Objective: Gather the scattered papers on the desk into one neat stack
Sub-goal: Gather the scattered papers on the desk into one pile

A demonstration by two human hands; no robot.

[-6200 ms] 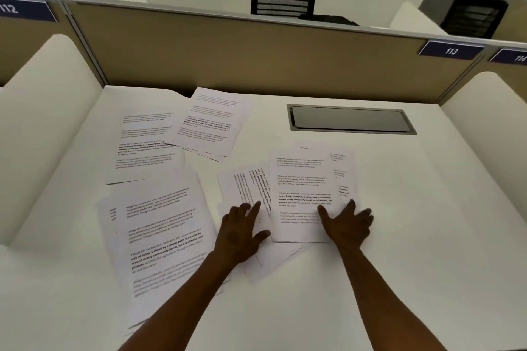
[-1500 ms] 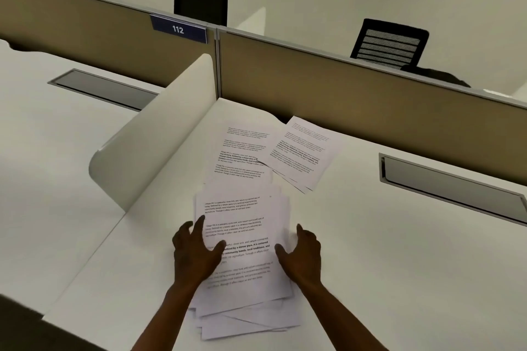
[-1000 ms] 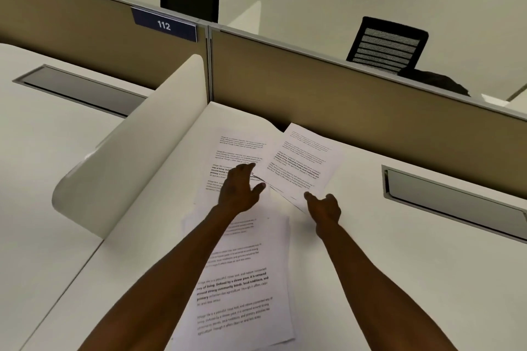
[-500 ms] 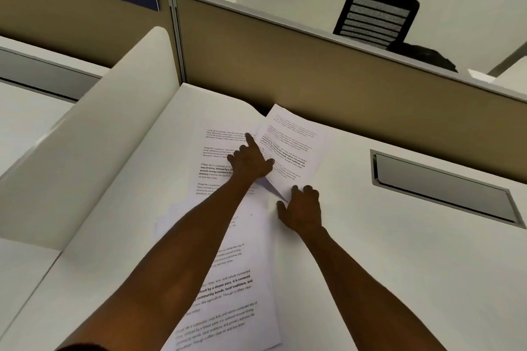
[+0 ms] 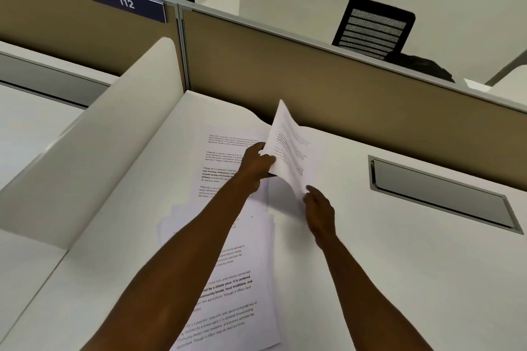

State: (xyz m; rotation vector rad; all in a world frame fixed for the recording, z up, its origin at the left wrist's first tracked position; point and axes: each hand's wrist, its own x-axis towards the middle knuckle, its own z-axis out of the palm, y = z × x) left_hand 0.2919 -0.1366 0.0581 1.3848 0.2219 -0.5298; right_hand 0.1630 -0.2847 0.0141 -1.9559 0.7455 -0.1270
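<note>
The left hand [image 5: 255,162] is pinching the near-left edge of a lifted sheet [image 5: 288,148], tilting it up off the desk [image 5: 399,265]; the right hand [image 5: 320,208] is hovering open just beneath its lower corner, gripping nothing. To do this well, the right hand should be supporting that corner so the sheet is not creasing as it is coming over. A flat printed page [image 5: 225,162] is lying under the left wrist, overlapping the gathered stack [image 5: 236,293] nearer the person. No containers are showing; the recessed desk panel [image 5: 439,196] is sitting shut
</note>
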